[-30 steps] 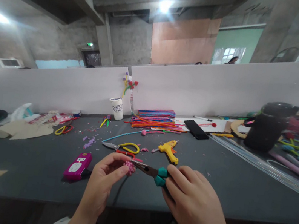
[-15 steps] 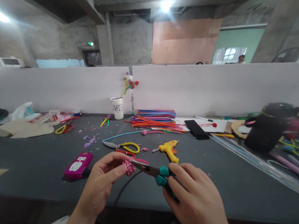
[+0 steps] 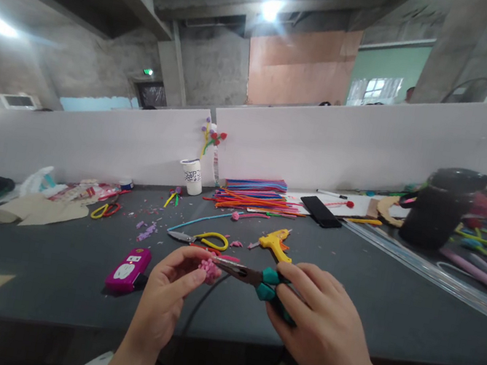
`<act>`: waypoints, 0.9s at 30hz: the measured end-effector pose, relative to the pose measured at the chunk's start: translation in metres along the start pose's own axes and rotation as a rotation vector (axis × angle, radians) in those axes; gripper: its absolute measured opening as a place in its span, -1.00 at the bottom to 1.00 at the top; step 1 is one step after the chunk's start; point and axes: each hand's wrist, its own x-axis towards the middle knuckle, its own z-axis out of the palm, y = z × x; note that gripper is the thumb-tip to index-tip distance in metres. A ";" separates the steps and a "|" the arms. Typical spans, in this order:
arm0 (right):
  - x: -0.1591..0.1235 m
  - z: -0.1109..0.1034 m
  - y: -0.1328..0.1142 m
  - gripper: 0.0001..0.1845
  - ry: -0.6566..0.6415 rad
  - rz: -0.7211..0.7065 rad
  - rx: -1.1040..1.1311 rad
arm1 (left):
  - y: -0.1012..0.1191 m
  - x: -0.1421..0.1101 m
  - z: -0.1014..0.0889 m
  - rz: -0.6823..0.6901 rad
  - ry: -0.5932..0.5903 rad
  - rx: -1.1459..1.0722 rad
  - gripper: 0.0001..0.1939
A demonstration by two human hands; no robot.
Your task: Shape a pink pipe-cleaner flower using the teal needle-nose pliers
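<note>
Between the thumb and fingers of my left hand [image 3: 172, 289] is a small bumpy pink pipe-cleaner ball [image 3: 208, 271]. My right hand [image 3: 317, 326] is closed round the teal-and-black handles of long-nose pliers [image 3: 251, 275], whose narrow jaws point left and reach the top of the ball. Whether the tips grip a strand is too small to tell. A pink strip shows just behind the jaws. Beyond my hands lie scissors [image 3: 196, 239] with yellow and red handles, and a yellow glue gun [image 3: 277, 244].
A magenta case [image 3: 128, 270] lies left of my left hand. Farther back are bundled pipe cleaners [image 3: 255, 197], a white patterned cup [image 3: 191, 176] and a black phone [image 3: 320, 211]. A black jug [image 3: 439, 209] stands at the right beside clear sticks [image 3: 425, 269]. Scraps litter the dark table.
The pliers' jaws have shifted very slightly at the pink ball. Both hands keep nearly the same place and hold.
</note>
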 end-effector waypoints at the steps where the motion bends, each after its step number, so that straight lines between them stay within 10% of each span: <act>1: 0.001 0.000 0.001 -0.81 0.003 0.033 0.055 | 0.000 0.000 0.000 0.010 -0.005 -0.002 -0.87; 27: -0.003 -0.003 0.002 -0.84 -0.112 0.152 0.282 | -0.006 0.000 -0.002 0.129 -0.002 0.063 -0.86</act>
